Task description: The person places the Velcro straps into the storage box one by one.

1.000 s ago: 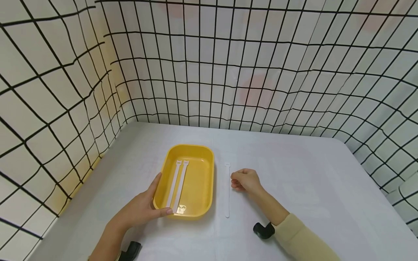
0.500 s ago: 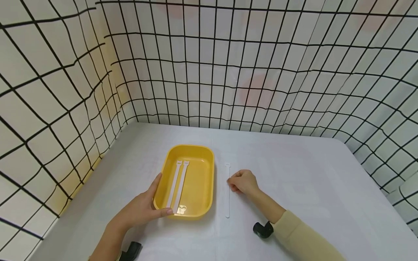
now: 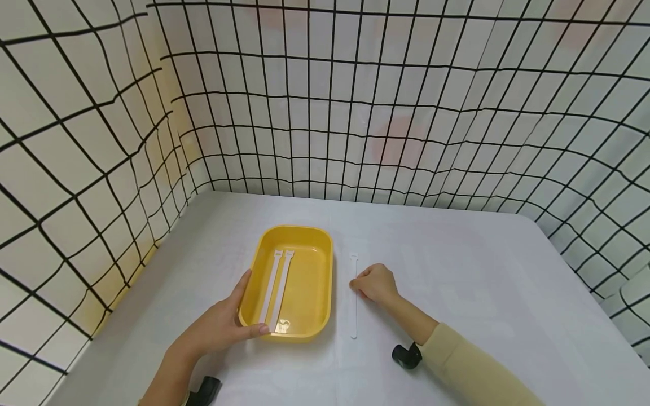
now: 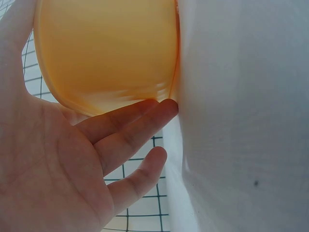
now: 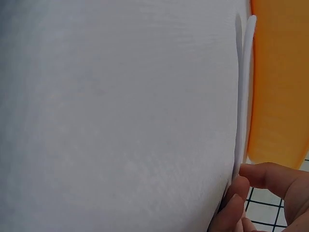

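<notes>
A shallow yellow tray [image 3: 311, 293] stands on the white table. My left hand [image 3: 215, 328] holds its near left corner, thumb over the front rim and fingers along the side wall [image 4: 111, 53]. Two white cable ties with slotted heads lie side by side inside, a left one [image 3: 270, 287] and a right one [image 3: 282, 290]. Just right of the tray, a third white cable tie [image 3: 354, 318] lies lengthwise. My right hand [image 3: 377, 283] pinches it around the middle between thumb and fingertips. In the right wrist view its free end [image 5: 248, 53] stands slightly off the table surface.
Black wire mesh [image 3: 315, 113] walls the table in at the back and sides. The white tabletop [image 3: 457, 270] stretches to the right of my right hand. A black wrist mount sits on each wrist, the right one [image 3: 406, 356] close over the table.
My right hand has moved left from beside the loose cable tie onto it, and its fingers now pinch it. The left hand and the tray have stayed in place.
</notes>
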A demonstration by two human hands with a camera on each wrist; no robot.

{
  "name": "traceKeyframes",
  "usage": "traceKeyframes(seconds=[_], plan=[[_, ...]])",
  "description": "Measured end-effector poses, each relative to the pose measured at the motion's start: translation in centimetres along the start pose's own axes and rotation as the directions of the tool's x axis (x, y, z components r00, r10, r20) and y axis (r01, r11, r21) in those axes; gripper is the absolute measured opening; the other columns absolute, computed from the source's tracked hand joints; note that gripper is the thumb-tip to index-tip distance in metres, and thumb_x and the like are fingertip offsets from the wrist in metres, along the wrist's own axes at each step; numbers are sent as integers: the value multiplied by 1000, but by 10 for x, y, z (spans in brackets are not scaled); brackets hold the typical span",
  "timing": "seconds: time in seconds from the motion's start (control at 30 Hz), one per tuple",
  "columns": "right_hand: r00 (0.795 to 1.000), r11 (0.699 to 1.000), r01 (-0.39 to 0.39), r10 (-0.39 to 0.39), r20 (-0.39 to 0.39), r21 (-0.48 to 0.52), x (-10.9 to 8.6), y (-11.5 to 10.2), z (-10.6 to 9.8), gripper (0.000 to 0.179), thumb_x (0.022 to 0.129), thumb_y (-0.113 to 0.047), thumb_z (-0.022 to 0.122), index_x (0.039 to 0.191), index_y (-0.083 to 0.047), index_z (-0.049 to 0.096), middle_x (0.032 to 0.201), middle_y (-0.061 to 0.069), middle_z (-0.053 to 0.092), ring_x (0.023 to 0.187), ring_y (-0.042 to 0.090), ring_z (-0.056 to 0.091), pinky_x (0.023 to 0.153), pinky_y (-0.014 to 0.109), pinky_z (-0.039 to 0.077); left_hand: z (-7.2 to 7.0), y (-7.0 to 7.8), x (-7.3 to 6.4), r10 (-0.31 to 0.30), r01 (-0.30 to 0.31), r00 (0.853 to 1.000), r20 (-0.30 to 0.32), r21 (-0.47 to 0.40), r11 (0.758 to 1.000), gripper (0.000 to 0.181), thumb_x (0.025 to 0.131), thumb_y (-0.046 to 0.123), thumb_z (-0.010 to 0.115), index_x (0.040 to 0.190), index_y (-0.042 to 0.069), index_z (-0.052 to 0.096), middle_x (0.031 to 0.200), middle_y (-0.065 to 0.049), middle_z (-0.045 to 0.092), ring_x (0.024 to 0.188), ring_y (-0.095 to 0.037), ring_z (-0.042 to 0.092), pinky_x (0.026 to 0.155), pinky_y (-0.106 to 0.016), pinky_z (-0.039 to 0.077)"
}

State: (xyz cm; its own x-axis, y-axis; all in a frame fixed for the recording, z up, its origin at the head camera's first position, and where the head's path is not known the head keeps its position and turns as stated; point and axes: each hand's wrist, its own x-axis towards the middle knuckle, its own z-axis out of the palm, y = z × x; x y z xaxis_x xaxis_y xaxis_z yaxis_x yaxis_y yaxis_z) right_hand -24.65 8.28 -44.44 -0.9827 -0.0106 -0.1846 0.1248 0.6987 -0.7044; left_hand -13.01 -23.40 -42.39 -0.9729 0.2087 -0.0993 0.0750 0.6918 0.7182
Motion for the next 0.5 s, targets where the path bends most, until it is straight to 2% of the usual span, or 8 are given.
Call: traceKeyframes(seconds=[0.17,0.3,0.37,0.5], plan=[[1000,999,-12,12,7,-32,0,-3,0,20,79,-15,74,63,-6,67,46,0,53,45,13,49,49,23,38,0,-1,0,-3,3,1000,-3,4,1000,116,78,51,77,158,21,-1,141,-23,48,104,-26,56,89,-55,45],[1000,1000,-19,19,13,-12,1,-2,0,20,78,-14,73,62,-6,67,46,0,54,45,12,49,49,23,38,2,-2,0,-8,8,1000,-5,-3,1000,117,78,52,78,158,21,-1,141,-22,48,104,-26,55,89,-55,45],[1000,1000,-23,23,20,20,1,-2,0,19,79,-14,73,63,-5,67,47,1,54,45,12,48,49,23,38,2,-3,0,-9,9,1000,-6,-8,1000,117,78,51,78,158,22,-1,142,-22,47,105,-26,55,90,-56,45],[999,989,-33,28,41,144,2,0,0,14,80,-11,72,69,-4,67,51,1,55,46,10,48,48,21,40,3,-4,0,-3,3,1000,-9,-15,1000,116,78,50,78,158,23,-2,143,-22,46,107,-27,55,90,-57,44]])
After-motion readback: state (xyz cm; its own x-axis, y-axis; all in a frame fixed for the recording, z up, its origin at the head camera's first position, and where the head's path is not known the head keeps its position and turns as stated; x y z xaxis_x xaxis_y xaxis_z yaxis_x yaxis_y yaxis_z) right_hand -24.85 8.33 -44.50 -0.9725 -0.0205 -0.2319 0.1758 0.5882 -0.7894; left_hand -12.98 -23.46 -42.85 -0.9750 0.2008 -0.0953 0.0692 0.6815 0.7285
